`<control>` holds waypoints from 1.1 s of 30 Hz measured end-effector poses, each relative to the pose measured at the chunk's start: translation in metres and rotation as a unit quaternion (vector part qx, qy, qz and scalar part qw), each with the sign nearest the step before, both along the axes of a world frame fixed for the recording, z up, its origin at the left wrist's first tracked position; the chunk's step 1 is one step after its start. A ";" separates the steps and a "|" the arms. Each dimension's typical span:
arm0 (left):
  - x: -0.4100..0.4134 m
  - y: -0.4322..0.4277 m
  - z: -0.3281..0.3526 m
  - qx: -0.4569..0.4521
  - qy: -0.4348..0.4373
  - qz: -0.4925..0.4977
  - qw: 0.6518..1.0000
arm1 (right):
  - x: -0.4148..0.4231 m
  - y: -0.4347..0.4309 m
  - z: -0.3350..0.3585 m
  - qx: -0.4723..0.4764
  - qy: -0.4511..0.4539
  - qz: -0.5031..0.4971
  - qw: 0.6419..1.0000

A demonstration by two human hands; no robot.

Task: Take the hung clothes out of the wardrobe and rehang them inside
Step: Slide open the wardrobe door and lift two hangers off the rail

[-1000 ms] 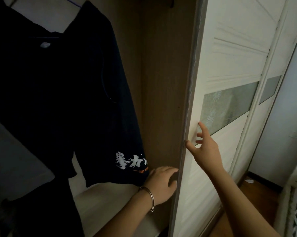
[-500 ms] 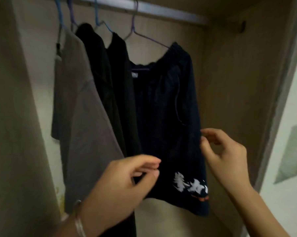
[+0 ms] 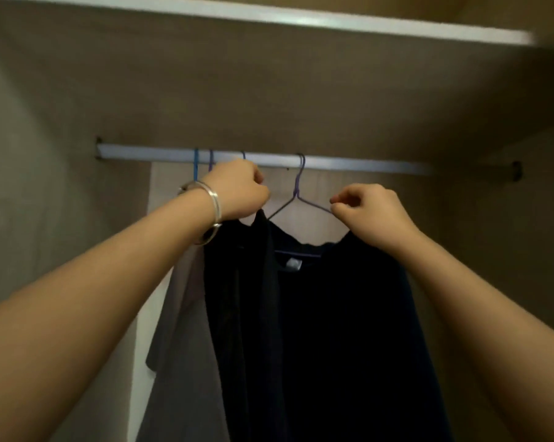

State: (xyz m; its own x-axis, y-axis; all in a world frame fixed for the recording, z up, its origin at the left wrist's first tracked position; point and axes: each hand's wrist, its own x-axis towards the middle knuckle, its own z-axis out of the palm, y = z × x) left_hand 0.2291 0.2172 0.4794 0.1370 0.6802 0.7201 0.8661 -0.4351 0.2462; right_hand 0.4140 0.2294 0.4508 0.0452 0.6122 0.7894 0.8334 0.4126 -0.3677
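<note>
Both hands up at the rail, inside the wardrobe. Right hand at about 3 o'clock from the purple hanger, fingers pinched together on the hanger's right arm just above the shoulder of the navy garment; that garment hangs directly below and between both hands, collar tag visible at centre. Purple hanger hook is over the rail. Left hand at about 9 o'clock from that hanger, curled into a fist at the top of the black garment, just under the rail; looks closed on the hanger neck or fabric there, cannot tell which since the fist hides it. Silver bangle on the left wrist. Grey garment hangs at 9 o'clock of the black one, mostly behind the left forearm. Blue hanger hook and another purple hook just beside it sit on the rail at 10 o'clock of the left hand. Hands are apart, the purple hanger's neck between them. White shelf edge runs across at 12 o'clock above the rail.
</note>
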 end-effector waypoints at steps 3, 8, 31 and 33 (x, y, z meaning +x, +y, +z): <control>0.023 0.024 0.018 -0.119 0.063 0.079 0.988 | 0.010 0.025 0.025 -0.081 0.005 -0.002 0.997; 0.042 0.059 0.027 -0.205 0.118 0.167 0.957 | 0.013 0.063 0.045 -0.214 -0.011 0.040 0.976; 0.016 0.049 0.059 -0.055 -0.196 -0.005 0.979 | -0.005 0.085 0.078 -0.152 0.259 0.204 0.932; 0.011 0.038 0.047 -0.066 -0.202 -0.013 0.977 | -0.003 0.073 0.064 -0.194 0.337 0.300 0.871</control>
